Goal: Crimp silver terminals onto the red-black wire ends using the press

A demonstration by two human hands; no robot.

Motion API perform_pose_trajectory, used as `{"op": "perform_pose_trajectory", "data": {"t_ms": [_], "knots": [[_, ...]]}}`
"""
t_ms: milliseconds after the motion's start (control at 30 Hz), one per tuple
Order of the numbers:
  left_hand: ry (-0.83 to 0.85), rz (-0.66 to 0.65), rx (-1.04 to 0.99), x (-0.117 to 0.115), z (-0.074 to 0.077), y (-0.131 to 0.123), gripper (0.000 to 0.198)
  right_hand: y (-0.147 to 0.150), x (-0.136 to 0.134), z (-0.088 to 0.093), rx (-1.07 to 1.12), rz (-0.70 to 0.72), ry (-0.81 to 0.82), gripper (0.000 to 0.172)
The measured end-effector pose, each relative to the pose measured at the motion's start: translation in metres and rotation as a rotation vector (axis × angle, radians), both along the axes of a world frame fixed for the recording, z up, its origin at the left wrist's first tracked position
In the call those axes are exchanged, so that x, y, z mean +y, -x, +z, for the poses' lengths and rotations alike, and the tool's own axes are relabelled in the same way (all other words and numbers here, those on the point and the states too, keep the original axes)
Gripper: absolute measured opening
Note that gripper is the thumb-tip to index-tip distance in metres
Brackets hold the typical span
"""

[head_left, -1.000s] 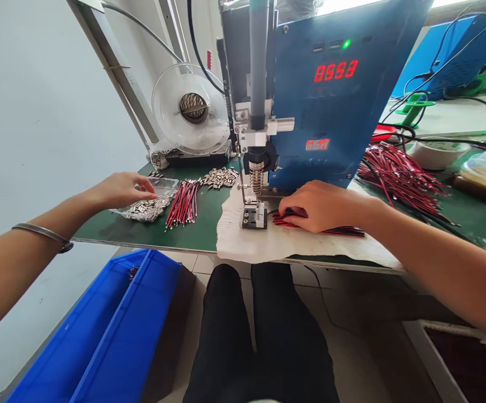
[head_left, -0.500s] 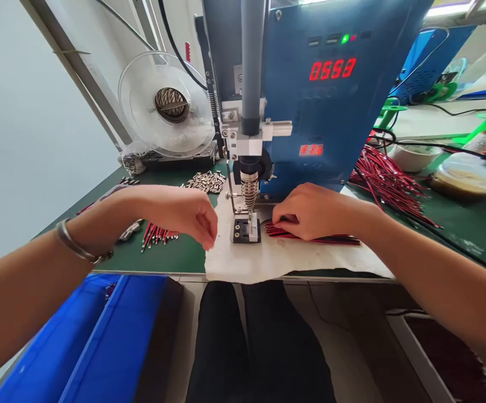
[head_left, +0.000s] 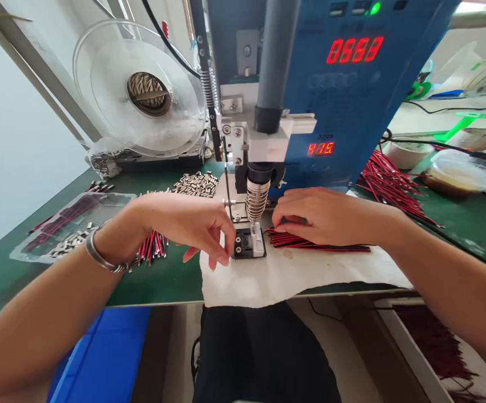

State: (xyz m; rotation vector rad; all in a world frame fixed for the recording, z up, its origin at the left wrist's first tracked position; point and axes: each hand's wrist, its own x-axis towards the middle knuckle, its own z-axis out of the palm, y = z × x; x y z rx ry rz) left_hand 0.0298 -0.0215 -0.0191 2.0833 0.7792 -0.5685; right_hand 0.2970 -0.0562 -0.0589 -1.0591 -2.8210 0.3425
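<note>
Thin red-and-black insulated wires (head_left: 293, 239): probably light, flexible; pinch near the ends. Left grip (head_left: 192, 224) and right grip (head_left: 326, 215) curl; whether either clasps anything (fingers obscure it) cannot be determined.

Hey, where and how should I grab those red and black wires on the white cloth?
I'd probably pinch the wires across their middle, coming from above on the near side: they lie flat, running left to right, and the blue machine stands behind them.
</note>
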Motion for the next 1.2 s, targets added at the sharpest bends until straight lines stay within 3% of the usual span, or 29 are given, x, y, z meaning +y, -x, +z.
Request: {"op": "perform_pose_trajectory", "data": {"t_ms": [167, 400, 700, 933, 1200], "knots": [[-0.105, 0.087, -0.081, -0.005, -0.009, 0.008, 0.015, 0.001, 0.004, 0.011, -0.01, -0.018, 0.124, 0.031], [-0.126, 0.19, -0.255, -0.006, -0.011, 0.011, 0.016, 0.017, 0.014, 0.035, -0.159, -0.058, 0.247, 0.018], [-0.144, 0.151, -0.447, 0.0, -0.028, 0.008, 0.021, 0.007, 0.013, 0.016, 0.0, -0.018, 0.228, 0.03], [-0.18, 0.049, -0.45, -0.001, -0.027, 0.007, 0.025, -0.001, 0.01, 0.012, 0.057, -0.026, 0.23, 0.03], [-0.237, 0.068, -0.448, 0.004, -0.027, 0.012, 0.029, -0.001, 0.009, 0.01, 0.054, -0.066, 0.253, 0.033]]}}
